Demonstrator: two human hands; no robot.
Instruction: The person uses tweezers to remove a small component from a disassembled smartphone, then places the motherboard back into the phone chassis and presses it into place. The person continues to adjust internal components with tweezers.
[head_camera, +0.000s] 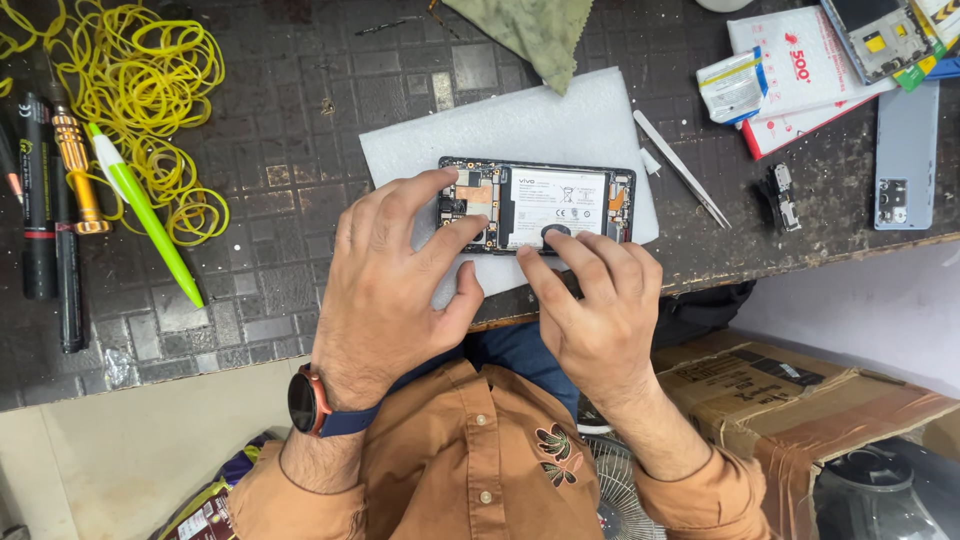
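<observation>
- White foam sheet (520, 125) lies on the dark, worn bench (300, 230); an opened phone (537, 205) rests on it, back cover off, battery (557, 206) and boards showing.
- Left hand (395, 275) rests over the phone's left end, fingers spread, index and thumb tips on the board area. It grips nothing; its palm hides the phone's lower left corner.
- Right hand (600, 305) sits at the phone's near edge, fingers bent, fingertips touching the frame. A small dark piece (556, 233) lies by the fingertips, possibly a part or a tool tip; too small to tell.
- Watch (308, 402) on the left wrist.
- Tweezers (683, 168) lie just right of the foam.
- Yellow rubber bands (150, 100) piled at far left, beside a green-white pen (145, 215), a screwdriver (75, 165) and dark pens (40, 200).
- Green cloth (530, 30) is cut off at the top edge.
- Blue back cover (905, 155) and packets (800, 75) at right, partly out of frame.
- Cardboard box (790, 400) below the bench.
</observation>
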